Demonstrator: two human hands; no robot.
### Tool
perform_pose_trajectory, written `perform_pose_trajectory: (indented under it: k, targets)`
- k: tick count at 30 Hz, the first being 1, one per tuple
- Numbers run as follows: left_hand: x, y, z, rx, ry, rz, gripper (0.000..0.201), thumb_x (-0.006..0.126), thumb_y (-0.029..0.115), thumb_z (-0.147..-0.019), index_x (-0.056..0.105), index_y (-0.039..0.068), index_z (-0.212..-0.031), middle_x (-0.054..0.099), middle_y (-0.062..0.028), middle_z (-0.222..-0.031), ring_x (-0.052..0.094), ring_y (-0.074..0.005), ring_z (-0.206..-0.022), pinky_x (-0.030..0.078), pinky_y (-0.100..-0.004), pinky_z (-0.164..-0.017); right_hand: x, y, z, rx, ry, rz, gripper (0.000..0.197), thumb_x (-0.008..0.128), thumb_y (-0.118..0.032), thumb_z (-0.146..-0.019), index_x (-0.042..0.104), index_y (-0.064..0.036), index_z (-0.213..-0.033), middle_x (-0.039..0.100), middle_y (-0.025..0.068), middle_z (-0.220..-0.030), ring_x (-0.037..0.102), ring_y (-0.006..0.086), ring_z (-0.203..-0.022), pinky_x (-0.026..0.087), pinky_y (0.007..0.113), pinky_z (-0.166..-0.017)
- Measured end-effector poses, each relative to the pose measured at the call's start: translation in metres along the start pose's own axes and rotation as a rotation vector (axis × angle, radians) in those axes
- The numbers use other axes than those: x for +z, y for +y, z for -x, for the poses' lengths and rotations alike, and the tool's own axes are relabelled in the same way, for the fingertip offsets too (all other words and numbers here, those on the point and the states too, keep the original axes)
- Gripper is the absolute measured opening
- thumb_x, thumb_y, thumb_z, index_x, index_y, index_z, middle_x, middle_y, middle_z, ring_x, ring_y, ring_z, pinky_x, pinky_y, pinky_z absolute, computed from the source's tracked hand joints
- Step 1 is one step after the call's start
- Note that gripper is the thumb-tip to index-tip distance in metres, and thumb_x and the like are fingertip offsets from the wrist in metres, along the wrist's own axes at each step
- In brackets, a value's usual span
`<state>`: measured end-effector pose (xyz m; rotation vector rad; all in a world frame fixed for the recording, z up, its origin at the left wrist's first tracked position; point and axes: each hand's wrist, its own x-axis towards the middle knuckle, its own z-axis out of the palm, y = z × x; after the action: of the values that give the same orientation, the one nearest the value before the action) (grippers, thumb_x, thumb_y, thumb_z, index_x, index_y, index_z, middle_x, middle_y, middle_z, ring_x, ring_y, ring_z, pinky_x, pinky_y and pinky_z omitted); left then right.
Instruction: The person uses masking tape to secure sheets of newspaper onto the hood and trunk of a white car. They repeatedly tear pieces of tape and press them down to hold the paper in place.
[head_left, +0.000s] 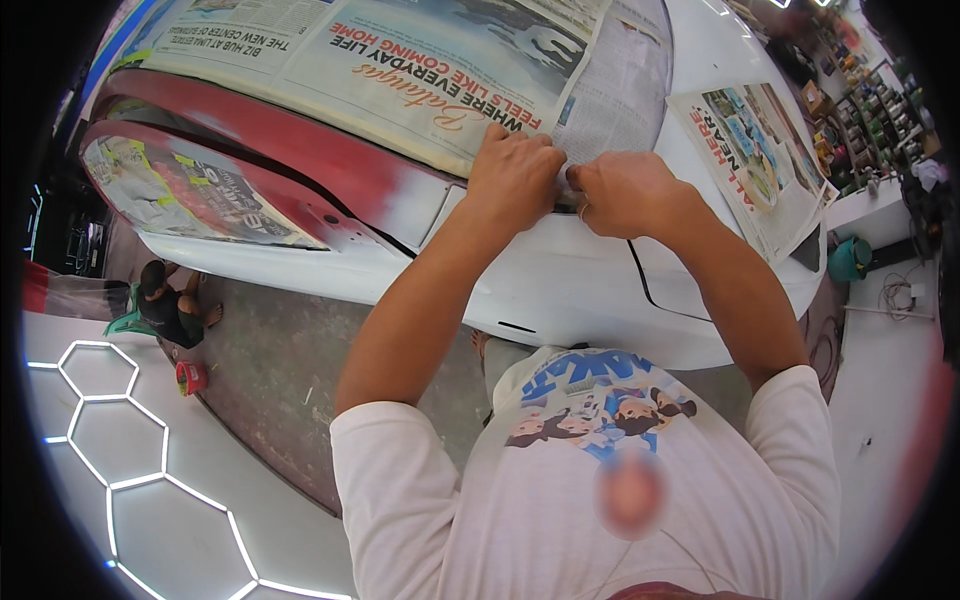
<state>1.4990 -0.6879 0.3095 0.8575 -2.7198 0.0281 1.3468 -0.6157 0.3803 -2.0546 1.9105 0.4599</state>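
Sheets of newspaper (400, 75) cover the windshield of a car that is partly white, partly red. At their lower edge, by the corner of the glass, my left hand (515, 172) has its fingers curled down against the paper. My right hand (628, 192) is just beside it, almost touching, thumb and fingers drawn together in a pinch. What lies between the fingers of either hand is hidden. Below both hands is the white fender (570, 265), with a dark panel gap running down on the right.
Another newspaper sheet (755, 165) lies on the hood at right. Newspaper and tape mask the side window (195, 190). A person (175, 305) sits low at left, near a red bucket (190, 377). Cluttered shelves (880, 110) and a green container (850, 260) are at far right.
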Motion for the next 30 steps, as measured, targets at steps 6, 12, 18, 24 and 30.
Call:
perform_pose_trajectory:
  k: [6, 12, 18, 24, 30]
  targets:
    - [-0.001, -0.001, 0.0, -0.015, 0.008, 0.019, 0.012, 0.079, 0.021, -0.079, 0.071, 0.013, -0.082, 0.069, -0.0051, -0.088, 0.068, -0.026, -0.091, 0.04, -0.0425, -0.086, 0.009, -0.009, -0.003, 0.062, 0.087, 0.001, 0.016, 0.069, -0.014, -0.084, 0.076, -0.0112, -0.098, 0.075, 0.0115, -0.101, 0.074, 0.0287, -0.094, 0.058, 0.041, -0.08]
    - [0.005, 0.002, -0.002, -0.001, 0.109, 0.031, 0.009, 0.079, 0.017, -0.077, 0.071, 0.012, -0.076, 0.069, -0.0059, -0.083, 0.069, -0.0257, -0.084, 0.041, -0.0419, -0.083, 0.044, -0.017, -0.007, 0.094, 0.533, 0.012, 0.007, 0.072, -0.009, -0.082, 0.076, -0.0094, -0.088, 0.069, 0.0142, -0.102, 0.075, 0.032, -0.089, 0.059, 0.042, -0.071]
    - [0.002, 0.004, -0.001, -0.002, 0.082, 0.009, 0.006, 0.077, 0.014, -0.076, 0.072, 0.013, -0.075, 0.069, -0.0053, -0.082, 0.068, -0.0245, -0.081, 0.041, -0.041, -0.083, 0.037, -0.033, -0.007, 0.225, 0.334, 0.097, 0.012, 0.075, -0.005, -0.082, 0.077, -0.0053, -0.093, 0.066, 0.0144, -0.113, 0.075, 0.0296, -0.093, 0.059, 0.039, -0.072]
    - [0.004, 0.002, -0.001, -0.003, 0.079, 0.03, 0.009, 0.071, 0.009, -0.082, 0.072, 0.016, -0.076, 0.07, -0.0039, -0.085, 0.068, -0.0234, -0.086, 0.04, -0.039, -0.087, 0.028, -0.038, -0.005, 0.214, 0.332, 0.067, 0.015, 0.076, -0.004, -0.081, 0.077, -0.0052, -0.096, 0.066, 0.0144, -0.114, 0.075, 0.0301, -0.093, 0.06, 0.039, -0.074]
    - [0.005, 0.003, -0.004, -0.035, 0.088, 0.029, 0.009, 0.07, 0.009, -0.082, 0.072, 0.015, -0.076, 0.07, -0.0034, -0.085, 0.069, -0.0235, -0.086, 0.04, -0.0393, -0.088, 0.038, -0.031, -0.005, 0.108, 0.424, 0.062, 0.012, 0.075, -0.003, -0.079, 0.077, -0.0034, -0.091, 0.068, 0.0139, -0.108, 0.075, 0.0303, -0.091, 0.06, 0.04, -0.073]
